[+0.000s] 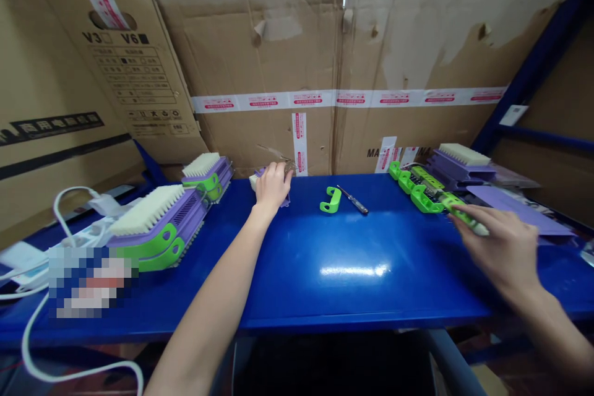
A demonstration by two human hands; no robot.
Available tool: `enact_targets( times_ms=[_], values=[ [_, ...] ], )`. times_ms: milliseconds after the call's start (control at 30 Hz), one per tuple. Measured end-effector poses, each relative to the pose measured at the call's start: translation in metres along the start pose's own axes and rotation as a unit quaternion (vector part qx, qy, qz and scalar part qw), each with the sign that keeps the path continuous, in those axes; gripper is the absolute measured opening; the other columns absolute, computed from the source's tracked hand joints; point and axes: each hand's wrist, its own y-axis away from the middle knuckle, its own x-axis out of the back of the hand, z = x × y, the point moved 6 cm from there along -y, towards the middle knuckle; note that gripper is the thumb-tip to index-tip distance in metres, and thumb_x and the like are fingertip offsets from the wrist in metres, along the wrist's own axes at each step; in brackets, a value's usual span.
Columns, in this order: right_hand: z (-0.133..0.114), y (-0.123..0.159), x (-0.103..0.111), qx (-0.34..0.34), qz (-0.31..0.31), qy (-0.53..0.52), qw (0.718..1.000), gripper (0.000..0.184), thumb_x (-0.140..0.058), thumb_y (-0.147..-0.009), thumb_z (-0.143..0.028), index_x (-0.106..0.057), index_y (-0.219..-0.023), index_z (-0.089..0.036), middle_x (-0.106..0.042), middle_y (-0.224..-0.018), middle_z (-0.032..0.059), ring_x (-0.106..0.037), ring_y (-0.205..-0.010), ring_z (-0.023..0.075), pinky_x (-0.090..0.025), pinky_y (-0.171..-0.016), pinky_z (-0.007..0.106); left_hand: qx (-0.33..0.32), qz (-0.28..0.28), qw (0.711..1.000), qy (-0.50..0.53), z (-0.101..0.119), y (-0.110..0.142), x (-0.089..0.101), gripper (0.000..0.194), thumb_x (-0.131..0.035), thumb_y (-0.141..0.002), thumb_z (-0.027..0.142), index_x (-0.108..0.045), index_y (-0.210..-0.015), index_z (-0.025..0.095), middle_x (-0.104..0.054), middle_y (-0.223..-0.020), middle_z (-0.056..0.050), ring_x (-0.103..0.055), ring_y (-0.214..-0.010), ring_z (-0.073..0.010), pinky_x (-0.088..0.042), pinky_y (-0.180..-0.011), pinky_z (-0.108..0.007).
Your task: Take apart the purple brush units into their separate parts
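Note:
My left hand is closed over a small purple brush head with pale bristles at the far edge of the blue table. Most of that brush head is hidden under the fingers. At the right, my right hand grips a light green and white strip, slightly blurred. Its far end meets a row of bright green brackets and dark parts. Between the hands lie a single green bracket and a screwdriver with a clear handle.
Stacked purple brush heads with pale bristles stand at the left, others at the back right. A white power strip with cables lies far left. Cardboard walls the back of the blue table. A blue post rises at right.

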Motion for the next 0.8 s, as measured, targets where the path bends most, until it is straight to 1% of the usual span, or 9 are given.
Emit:
enact_targets(
  times_ms=[67, 167, 233, 333, 400, 500, 600, 700, 800],
  values=[
    [0.021, 0.006, 0.001, -0.01, -0.006, 0.087, 0.996, 0.041, -0.04, -0.092, -0.044, -0.071, -0.087, -0.018, -0.072, -0.084, 0.0112, -0.062, -0.078, 0.0271, -0.027, -0.061, 0.034, 0.002, 0.001, 1.0, 0.003, 0.0, 0.0, -0.001, 0.034, -0.044, -0.095, 0.037, -0.058, -0.119, 0.018, -0.063, -0.114, -0.014, -0.061, -0.106, -0.028, -0.049, -0.082, -0.036],
    [0.04, 0.01, -0.003, -0.031, -0.053, 0.177, 0.982, 0.047, -0.035, -0.093, -0.045, -0.07, -0.081, -0.017, -0.071, -0.08, 0.012, -0.056, -0.072, 0.0277, -0.018, -0.059, 0.032, 0.007, 0.003, 1.0, 0.009, 0.0, 0.0, -0.001, 0.034, -0.044, -0.095, 0.036, -0.058, -0.119, 0.017, -0.063, -0.115, -0.014, -0.06, -0.107, -0.0279, -0.049, -0.083, -0.037],
    [0.047, 0.012, -0.007, -0.046, -0.086, 0.203, 0.974, 0.044, -0.037, -0.092, -0.044, -0.07, -0.08, -0.017, -0.071, -0.079, 0.0123, -0.053, -0.073, 0.0274, -0.014, -0.059, 0.031, 0.007, 0.002, 1.0, 0.009, 0.0, 0.0, 0.0, 0.034, -0.043, -0.095, 0.036, -0.058, -0.119, 0.017, -0.063, -0.115, -0.014, -0.06, -0.107, -0.0278, -0.048, -0.084, -0.037],
    [0.05, 0.014, -0.012, -0.06, -0.118, 0.21, 0.969, 0.035, -0.045, -0.089, -0.04, -0.071, -0.082, -0.018, -0.071, -0.081, 0.0113, -0.052, -0.075, 0.0264, -0.012, -0.06, 0.03, 0.006, 0.001, 1.0, 0.009, 0.0, 0.0, 0.0, 0.033, -0.043, -0.095, 0.036, -0.058, -0.119, 0.017, -0.063, -0.114, -0.013, -0.06, -0.107, -0.0276, -0.048, -0.084, -0.037],
    [0.051, 0.014, -0.015, -0.061, -0.131, 0.211, 0.967, 0.031, -0.048, -0.088, -0.037, -0.071, -0.081, -0.018, -0.071, -0.084, 0.0107, -0.052, -0.075, 0.026, -0.011, -0.059, 0.029, 0.004, 0.003, 1.0, 0.011, 0.0, 0.0, 0.0, 0.033, -0.044, -0.095, 0.036, -0.057, -0.119, 0.017, -0.064, -0.114, -0.013, -0.06, -0.107, -0.0273, -0.048, -0.084, -0.036],
    [0.053, 0.013, -0.02, -0.062, -0.146, 0.209, 0.965, 0.031, -0.049, -0.088, -0.034, -0.07, -0.074, -0.018, -0.071, -0.086, 0.0103, -0.054, -0.076, 0.025, -0.014, -0.058, 0.029, 0.001, 0.006, 1.0, 0.008, 0.0, 0.0, 0.0, 0.033, -0.044, -0.095, 0.036, -0.058, -0.119, 0.017, -0.064, -0.115, -0.013, -0.06, -0.107, -0.0268, -0.048, -0.083, -0.035],
    [0.051, 0.012, -0.023, -0.052, -0.161, 0.206, 0.964, 0.031, -0.049, -0.088, -0.032, -0.069, -0.071, -0.017, -0.07, -0.083, 0.0102, -0.057, -0.075, 0.0243, -0.016, -0.057, 0.03, 0.002, 0.007, 1.0, 0.001, 0.0, 0.0, 0.0, 0.032, -0.044, -0.095, 0.036, -0.058, -0.118, 0.018, -0.064, -0.113, -0.012, -0.06, -0.106, -0.0264, -0.048, -0.082, -0.034],
    [0.045, 0.013, -0.021, -0.042, -0.155, 0.214, 0.963, 0.033, -0.046, -0.089, -0.034, -0.07, -0.072, -0.018, -0.07, -0.08, 0.0111, -0.057, -0.076, 0.0255, -0.019, -0.058, 0.032, -0.001, 0.006, 1.0, 0.001, 0.0, 0.0, 0.001, 0.033, -0.044, -0.095, 0.036, -0.058, -0.118, 0.017, -0.064, -0.113, -0.012, -0.06, -0.107, -0.0267, -0.049, -0.082, -0.034],
    [0.041, 0.014, -0.019, -0.052, -0.141, 0.212, 0.966, 0.036, -0.043, -0.089, -0.037, -0.07, -0.075, -0.019, -0.071, -0.08, 0.0114, -0.058, -0.078, 0.0266, -0.023, -0.061, 0.033, -0.001, 0.003, 1.0, 0.008, 0.001, 0.0, 0.001, 0.033, -0.045, -0.095, 0.036, -0.057, -0.119, 0.017, -0.064, -0.113, -0.013, -0.06, -0.108, -0.0272, -0.048, -0.083, -0.035]
  ],
)
